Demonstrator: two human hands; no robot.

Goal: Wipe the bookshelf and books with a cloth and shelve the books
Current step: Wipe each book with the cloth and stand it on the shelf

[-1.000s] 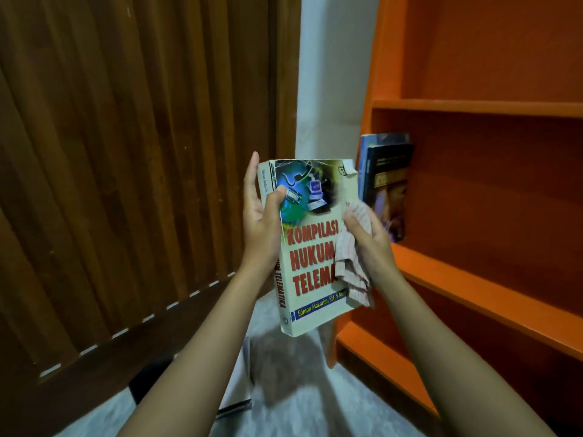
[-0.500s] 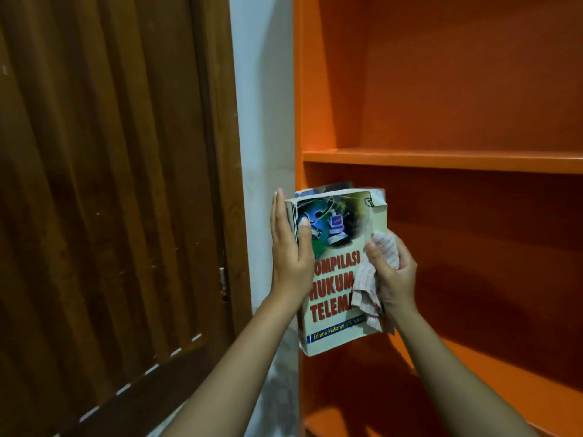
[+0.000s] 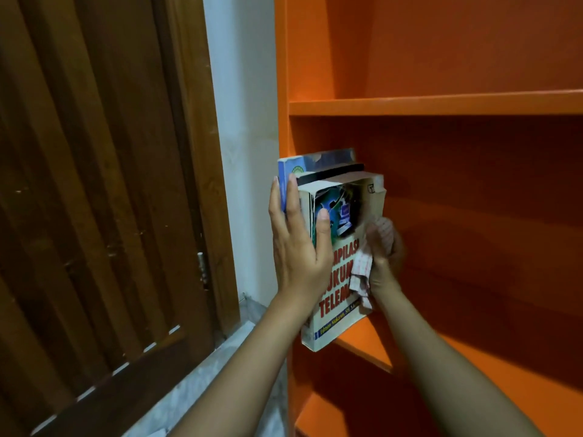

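Within the last second the paperback point(image 3: 342, 216) had travelled from open air in front of the door into the orange bookshelf point(image 3: 441, 107). It now stood pressed against the 2 books already parked at the left end of the middle level. The left hand point(image 3: 296, 244) clasped it near the spine, thumb flat on the glossy cover and fingers straight up along the spine side, so the book was pinched between them. The right hand point(image 3: 383, 257) was closed on a checked cloth point(image 3: 362, 272), bunched and limp, held against the paperback's outer edge. That hand was smeared by motion and its fingers could not be told apart.

The paperback was thick and worn, cream-covered with red block lettering and a dog-eared top corner. It tilted slightly, and its lower front corner jutted out past the shelf's front lip. The left hand covered the first letters of the title. Behind it stood a blue book point(image 3: 285, 175) with a scuffed top and a dark book point(image 3: 331, 173), both showing only their upper edges. Whether the paperback's bottom edge actually sat on the board was hidden by the book itself and the wrists.

The bookshelf was smooth, painted and flat-boarded, its right side cut off by the frame. To the left ran a strip of white wall point(image 3: 243, 121), a slatted dark wood door point(image 3: 94, 184) with a small metal hinge point(image 3: 201, 266), and speckled grey floor point(image 3: 202, 389).
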